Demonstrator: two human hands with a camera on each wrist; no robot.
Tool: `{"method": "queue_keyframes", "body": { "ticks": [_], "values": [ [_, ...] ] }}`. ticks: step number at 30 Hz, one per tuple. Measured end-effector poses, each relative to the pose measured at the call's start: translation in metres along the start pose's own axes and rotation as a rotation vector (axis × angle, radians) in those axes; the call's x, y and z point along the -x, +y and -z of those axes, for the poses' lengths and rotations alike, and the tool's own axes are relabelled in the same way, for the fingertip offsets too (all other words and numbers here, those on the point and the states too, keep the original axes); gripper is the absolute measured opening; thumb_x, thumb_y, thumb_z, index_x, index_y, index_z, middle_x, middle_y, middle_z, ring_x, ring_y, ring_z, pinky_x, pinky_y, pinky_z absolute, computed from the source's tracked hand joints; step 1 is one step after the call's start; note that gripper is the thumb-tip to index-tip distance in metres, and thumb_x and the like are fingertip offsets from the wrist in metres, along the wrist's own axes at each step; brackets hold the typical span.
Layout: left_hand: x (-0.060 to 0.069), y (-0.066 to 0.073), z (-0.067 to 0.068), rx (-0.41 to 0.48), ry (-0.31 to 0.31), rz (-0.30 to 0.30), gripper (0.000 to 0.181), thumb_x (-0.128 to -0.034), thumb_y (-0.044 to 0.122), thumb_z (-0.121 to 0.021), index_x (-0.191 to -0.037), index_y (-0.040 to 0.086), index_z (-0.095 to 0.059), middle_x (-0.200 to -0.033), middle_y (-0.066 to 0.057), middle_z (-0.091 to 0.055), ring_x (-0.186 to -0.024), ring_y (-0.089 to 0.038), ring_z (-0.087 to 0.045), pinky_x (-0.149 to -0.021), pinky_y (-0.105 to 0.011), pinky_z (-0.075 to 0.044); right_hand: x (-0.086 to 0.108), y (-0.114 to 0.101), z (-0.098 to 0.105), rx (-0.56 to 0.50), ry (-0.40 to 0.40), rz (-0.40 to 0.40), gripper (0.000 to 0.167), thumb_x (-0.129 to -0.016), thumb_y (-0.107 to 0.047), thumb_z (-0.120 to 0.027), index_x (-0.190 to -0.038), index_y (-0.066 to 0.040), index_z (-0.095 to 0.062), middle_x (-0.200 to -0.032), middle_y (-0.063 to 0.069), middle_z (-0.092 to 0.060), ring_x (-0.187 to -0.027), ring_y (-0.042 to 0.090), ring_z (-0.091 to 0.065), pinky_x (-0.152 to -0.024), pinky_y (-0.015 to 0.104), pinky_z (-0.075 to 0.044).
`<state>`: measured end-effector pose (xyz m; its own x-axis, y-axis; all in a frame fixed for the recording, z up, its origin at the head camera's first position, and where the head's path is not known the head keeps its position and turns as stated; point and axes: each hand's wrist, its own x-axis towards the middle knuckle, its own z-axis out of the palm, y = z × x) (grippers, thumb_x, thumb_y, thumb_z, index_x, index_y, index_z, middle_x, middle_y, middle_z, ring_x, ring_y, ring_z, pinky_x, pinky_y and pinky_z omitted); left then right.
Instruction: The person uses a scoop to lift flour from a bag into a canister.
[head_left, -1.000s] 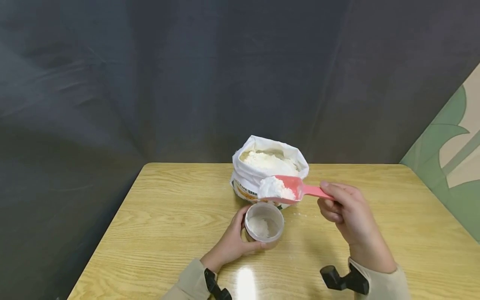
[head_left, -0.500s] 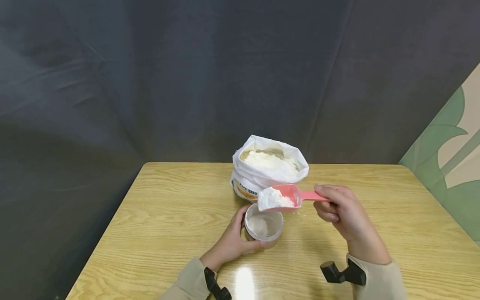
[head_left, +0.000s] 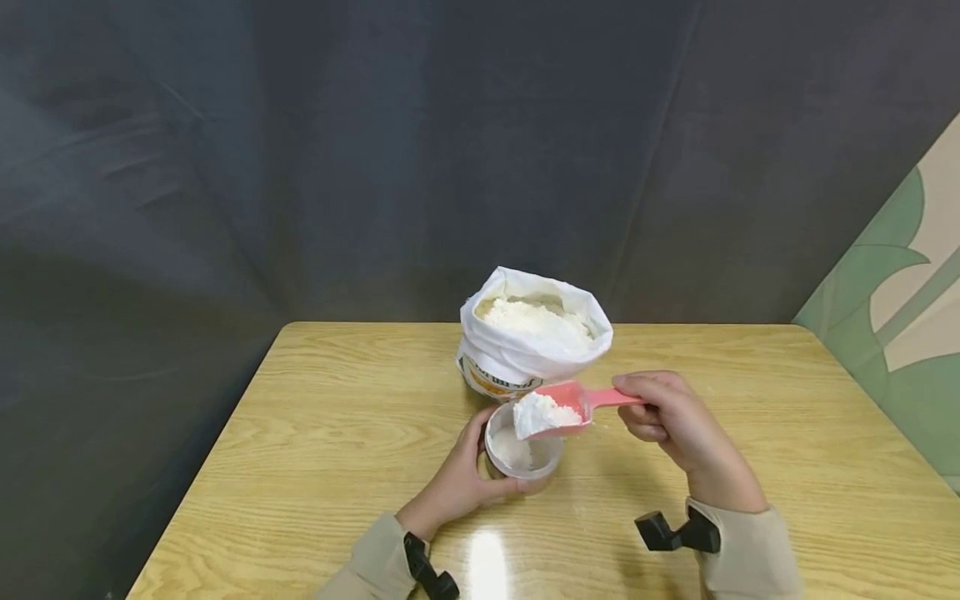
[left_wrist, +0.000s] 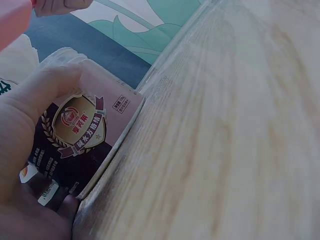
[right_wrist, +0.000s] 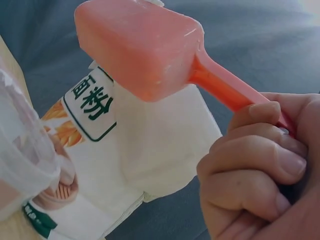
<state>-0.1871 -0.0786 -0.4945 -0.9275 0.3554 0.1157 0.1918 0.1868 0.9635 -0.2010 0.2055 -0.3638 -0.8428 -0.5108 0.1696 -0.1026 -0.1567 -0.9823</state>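
Note:
My left hand (head_left: 457, 486) is wrapped round a round jar (head_left: 550, 467) with some white powder at its bottom; the left wrist view shows the dark and pink label of the jar (left_wrist: 75, 130) standing on the table. Between thumb and fingers, my right hand (head_left: 686, 429) grips the handle of a pink scoop (head_left: 573, 400) heaped with white powder (head_left: 542, 414). The scoop's tip is over the jar's opening. Right behind both stands an open white bag (head_left: 487, 343) of white powder. In the right wrist view the scoop (right_wrist: 145, 47) looks roughly level, its underside towards the camera.
A wooden table (head_left: 337, 400) lies beneath everything. Dark cloth (head_left: 450, 150) hangs behind and to the left of it, and a green and beige patterned surface (head_left: 922, 358) slopes along the right. Black wrist mounts (head_left: 678, 532) sit on both sleeves.
My right hand has moved the loaded scoop left and down, from in front of the bag to over the jar. The left hand keeps its hold on the jar; the whole view has shifted slightly.

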Motion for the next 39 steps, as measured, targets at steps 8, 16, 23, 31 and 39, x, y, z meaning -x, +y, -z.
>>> {"method": "queue_keyframes", "body": {
  "ticks": [8,16,23,31,39],
  "values": [
    [0.001,0.002,0.001,0.007,-0.005,0.008,0.099,-0.0761,0.022,-0.091,-0.155,0.024,-0.031,-0.155,0.0,-0.036,-0.142,-0.021,-0.038,-0.117,-0.044,-0.032,-0.004,0.003,0.001,0.113,0.061,-0.123,0.039,-0.104,-0.006,-0.045,-0.069,-0.014,-0.061,-0.054,-0.004,-0.031,-0.047,0.017,-0.015,-0.043,0.036,-0.008],
    [0.0,0.003,0.0,-0.002,-0.005,0.008,0.1,-0.0763,0.024,-0.091,-0.155,0.023,-0.03,-0.156,-0.001,-0.035,-0.142,-0.02,-0.037,-0.118,-0.042,-0.032,-0.007,0.006,-0.003,0.278,0.146,-0.198,0.036,-0.1,-0.01,-0.053,-0.065,-0.011,-0.056,-0.053,-0.007,-0.036,-0.046,0.005,-0.026,-0.04,0.027,-0.016],
    [0.001,0.003,0.001,-0.009,-0.005,0.009,0.101,-0.0757,0.023,-0.091,-0.155,0.022,-0.029,-0.156,-0.001,-0.034,-0.143,-0.019,-0.036,-0.118,-0.042,-0.031,-0.012,0.011,-0.011,0.347,0.135,-0.227,0.034,-0.099,-0.01,-0.055,-0.065,-0.006,-0.054,-0.053,-0.006,-0.035,-0.045,0.004,-0.027,-0.042,0.019,-0.023],
    [0.001,0.002,0.001,-0.011,-0.001,0.012,0.102,-0.0746,0.023,-0.092,-0.156,0.022,-0.03,-0.156,0.0,-0.035,-0.143,-0.018,-0.036,-0.118,-0.042,-0.032,-0.018,0.016,-0.02,0.442,0.125,-0.254,0.035,-0.098,-0.012,-0.056,-0.068,0.008,-0.056,-0.053,-0.004,-0.036,-0.046,0.007,-0.029,-0.045,0.02,-0.024],
    [0.001,0.004,0.001,0.008,-0.009,0.017,0.101,-0.0749,0.021,-0.092,-0.155,0.023,-0.03,-0.155,0.0,-0.035,-0.143,-0.018,-0.035,-0.119,-0.043,-0.03,-0.02,0.019,-0.036,0.615,0.173,-0.258,0.04,-0.097,-0.017,-0.057,-0.062,0.0,-0.049,-0.054,-0.004,-0.036,-0.049,0.012,-0.032,-0.046,0.025,-0.028]
  ]
}}
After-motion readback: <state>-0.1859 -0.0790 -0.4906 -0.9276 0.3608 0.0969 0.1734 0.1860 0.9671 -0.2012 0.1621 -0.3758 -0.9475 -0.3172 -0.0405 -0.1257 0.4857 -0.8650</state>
